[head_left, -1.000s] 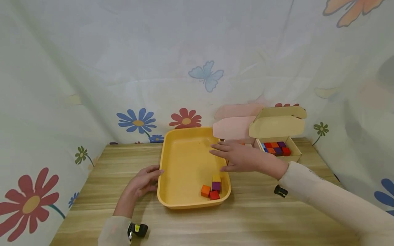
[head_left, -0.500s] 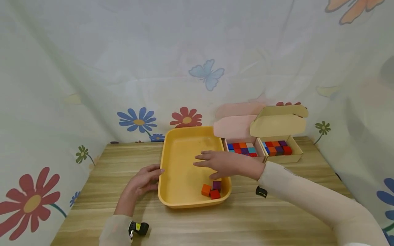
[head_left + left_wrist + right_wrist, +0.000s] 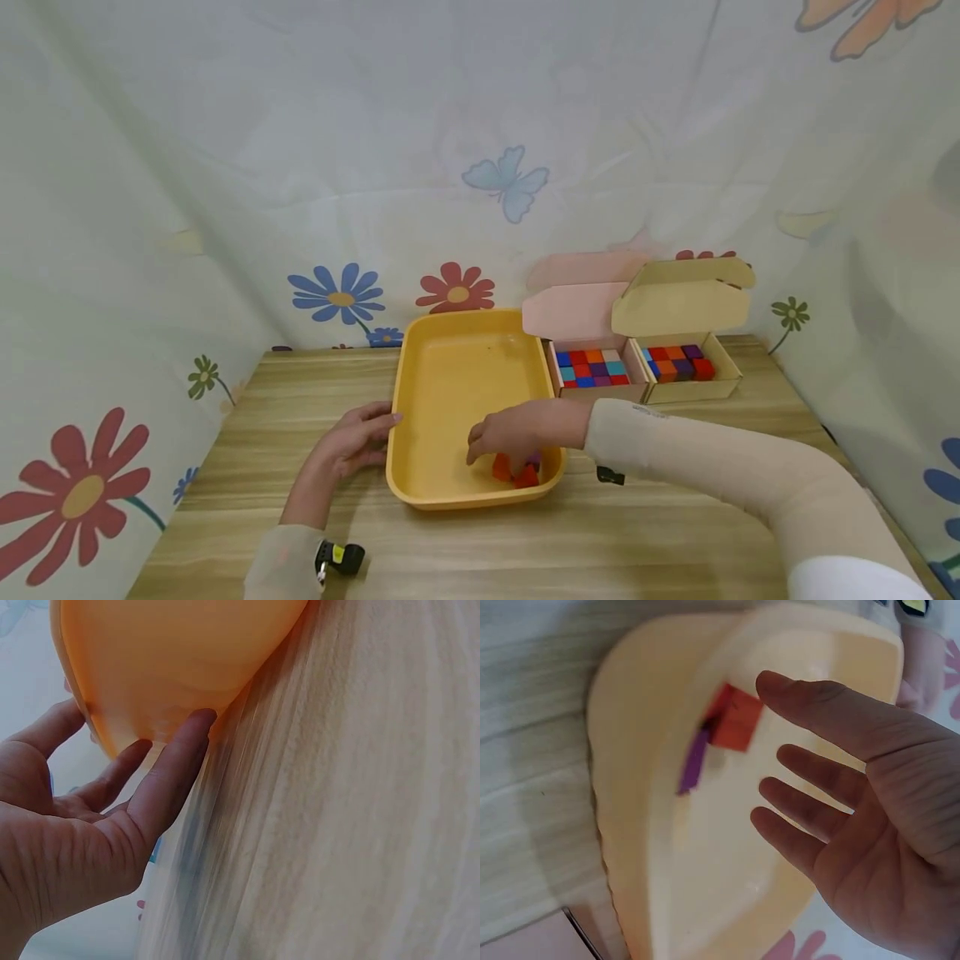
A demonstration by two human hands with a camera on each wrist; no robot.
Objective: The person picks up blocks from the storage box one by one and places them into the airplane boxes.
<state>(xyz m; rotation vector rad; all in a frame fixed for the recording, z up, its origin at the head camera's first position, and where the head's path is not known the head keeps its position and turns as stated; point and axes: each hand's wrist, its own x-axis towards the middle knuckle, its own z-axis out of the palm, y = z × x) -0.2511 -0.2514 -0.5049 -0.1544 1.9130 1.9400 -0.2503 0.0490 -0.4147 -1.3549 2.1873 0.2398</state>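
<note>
A yellow tray (image 3: 442,392) lies on the table. On its left rim my left hand (image 3: 354,442) holds on, thumb over the edge and fingers (image 3: 176,769) against the outer wall. Over the tray's near right corner hovers my right hand (image 3: 516,429), thumb and fingers apart in the right wrist view with nothing between them. Below it are an orange cube (image 3: 501,468), a red cube (image 3: 528,477) and a purple cube (image 3: 695,761), partly covered by the hand in the head view. The yellow cube seen earlier is hidden there.
Right of the tray stand two lidded boxes, a pink box (image 3: 637,392) and a cream box (image 3: 701,389), lids raised. Both contain several coloured cubes. A flower-printed cloth (image 3: 420,208) hangs behind the wooden table (image 3: 600,533).
My right hand has moved left and nearer from beside the pink box, then down over the cubes in the tray. The left hand stays on the tray's rim.
</note>
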